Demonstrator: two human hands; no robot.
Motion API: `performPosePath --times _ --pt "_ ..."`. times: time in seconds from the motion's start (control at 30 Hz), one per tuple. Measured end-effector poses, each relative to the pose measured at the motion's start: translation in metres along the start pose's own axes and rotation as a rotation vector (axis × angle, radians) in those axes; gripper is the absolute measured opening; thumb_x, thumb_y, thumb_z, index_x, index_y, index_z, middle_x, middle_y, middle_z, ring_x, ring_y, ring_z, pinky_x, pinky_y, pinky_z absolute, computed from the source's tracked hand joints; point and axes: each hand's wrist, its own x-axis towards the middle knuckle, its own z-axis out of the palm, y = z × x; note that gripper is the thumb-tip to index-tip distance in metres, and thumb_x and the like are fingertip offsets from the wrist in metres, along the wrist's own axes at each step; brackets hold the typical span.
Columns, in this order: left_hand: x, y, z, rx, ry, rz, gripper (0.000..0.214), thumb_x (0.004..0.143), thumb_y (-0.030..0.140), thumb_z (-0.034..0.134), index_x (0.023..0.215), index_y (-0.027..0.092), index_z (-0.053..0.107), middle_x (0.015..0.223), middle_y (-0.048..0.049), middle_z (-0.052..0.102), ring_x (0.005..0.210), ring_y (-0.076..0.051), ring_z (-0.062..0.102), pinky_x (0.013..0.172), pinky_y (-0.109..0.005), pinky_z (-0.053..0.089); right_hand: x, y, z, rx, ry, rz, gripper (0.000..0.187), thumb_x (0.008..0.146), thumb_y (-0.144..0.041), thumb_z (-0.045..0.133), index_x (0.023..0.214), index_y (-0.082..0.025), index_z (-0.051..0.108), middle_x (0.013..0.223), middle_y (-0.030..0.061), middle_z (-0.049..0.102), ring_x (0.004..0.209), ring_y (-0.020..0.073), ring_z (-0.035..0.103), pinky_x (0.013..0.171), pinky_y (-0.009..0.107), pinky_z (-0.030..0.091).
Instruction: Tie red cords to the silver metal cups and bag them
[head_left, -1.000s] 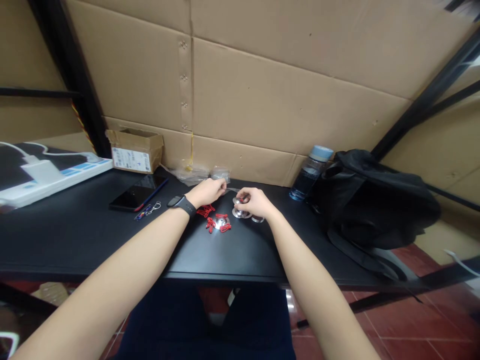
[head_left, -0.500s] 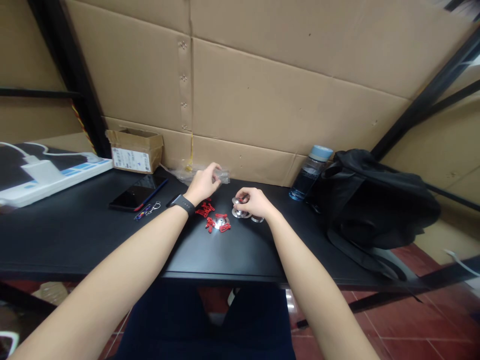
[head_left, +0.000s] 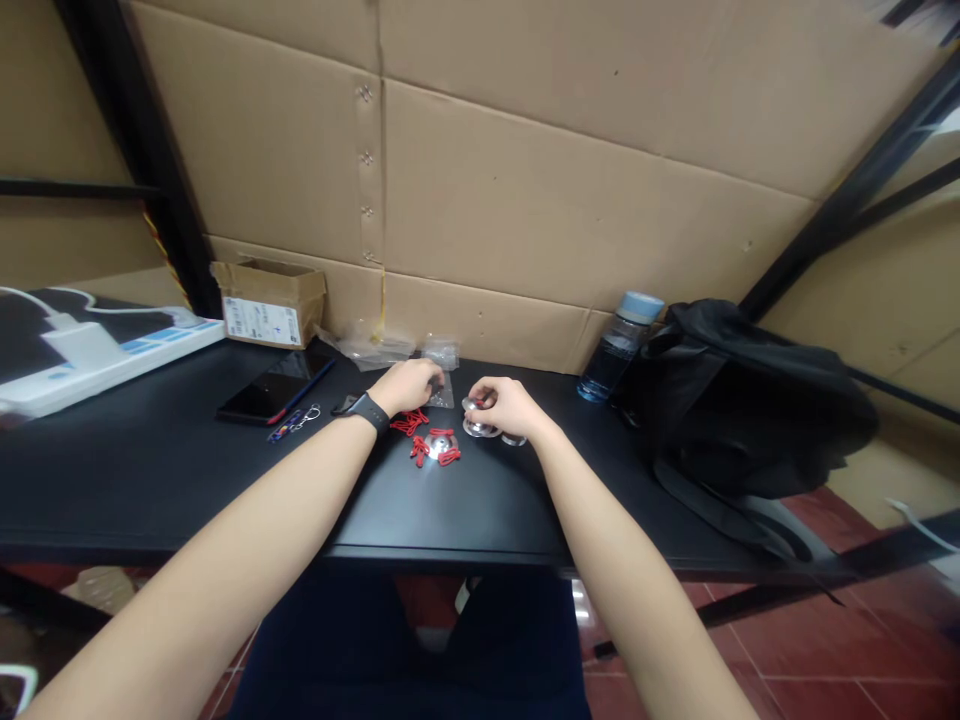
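Note:
My right hand (head_left: 506, 405) is closed with thumb and fingers on a shiny round metal disc (head_left: 472, 406) with a domed middle. A bit of red cord shows at its fingertips. Under and beside it lie more such discs (head_left: 514, 439). My left hand (head_left: 409, 384), with a dark watch on the wrist, is bent down at a small clear plastic bag (head_left: 444, 393); what its curled fingers hold is hidden. Below that hand is a pile of red cord loops (head_left: 409, 422). Nearer the front, another metal disc (head_left: 441, 446) has several red loops around and on it.
Behind my left hand lies crumpled clear plastic (head_left: 371, 352). To the left are a tablet-like device (head_left: 277, 385), a keyring (head_left: 296, 424), an open cardboard box (head_left: 274, 305) and a power strip (head_left: 142, 350). A water bottle (head_left: 619, 350) and black backpack (head_left: 765, 400) stand right.
My left hand has come down and slightly nearer from the plastic at the back, and a clear bag now lies by its fingers. My right hand stays almost in place at the discs.

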Motion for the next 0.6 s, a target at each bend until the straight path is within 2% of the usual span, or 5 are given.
performPosePath --times 0.07,0.2,0.4,0.5,0.6 --pt "0.0013 0.0009 0.0027 0.017 -0.012 -0.015 0.036 0.084 0.011 0.051 0.105 0.028 0.075 0.121 -0.0044 0.073 0.121 -0.026 0.062 0.105 -0.041 0.042 -0.0001 -0.0001 0.0 -0.001 -0.001 -0.001 0.027 0.068 -0.027 0.083 0.093 -0.019 0.077 0.082 0.0009 0.075 0.076 0.0149 0.067 0.07 0.023 0.048" --pt "0.0 -0.0001 0.0056 0.04 -0.032 -0.032 0.047 0.082 0.008 0.052 0.112 0.035 0.076 0.124 -0.0039 0.074 0.128 -0.031 0.058 0.107 -0.051 0.036 0.0001 0.0007 0.0003 -0.003 -0.005 0.002 0.027 0.068 -0.027 0.083 0.094 -0.02 0.077 0.08 0.0008 0.074 0.076 0.0152 0.067 0.07 0.024 0.049" --pt "-0.0042 -0.0023 -0.0002 0.049 -0.055 -0.053 0.053 0.08 0.006 0.058 0.115 0.041 0.076 0.14 -0.0005 0.066 0.15 -0.037 0.034 0.115 -0.064 0.019 -0.0002 0.0001 0.001 -0.005 -0.018 0.009 0.027 0.068 -0.028 0.082 0.094 -0.02 0.077 0.081 0.0008 0.074 0.077 0.0159 0.068 0.069 0.024 0.05" --pt "-0.0025 -0.0026 -0.0006 0.031 -0.114 -0.058 0.057 0.078 0.005 0.059 0.119 0.043 0.074 0.137 -0.0005 0.068 0.15 -0.036 0.034 0.116 -0.068 0.015 -0.0007 -0.0012 0.001 -0.006 -0.02 0.009 0.027 0.069 -0.028 0.082 0.094 -0.02 0.077 0.08 0.0006 0.074 0.076 0.0157 0.068 0.069 0.024 0.049" --pt "0.0 -0.0015 0.0006 0.029 -0.141 -0.077 0.05 0.081 0.009 0.058 0.117 0.039 0.075 0.131 -0.0031 0.072 0.147 -0.034 0.041 0.117 -0.066 0.018 -0.0011 -0.0021 0.0007 -0.008 -0.019 0.011 0.027 0.069 -0.029 0.082 0.094 -0.02 0.077 0.079 0.0004 0.074 0.076 0.0154 0.067 0.07 0.024 0.049"
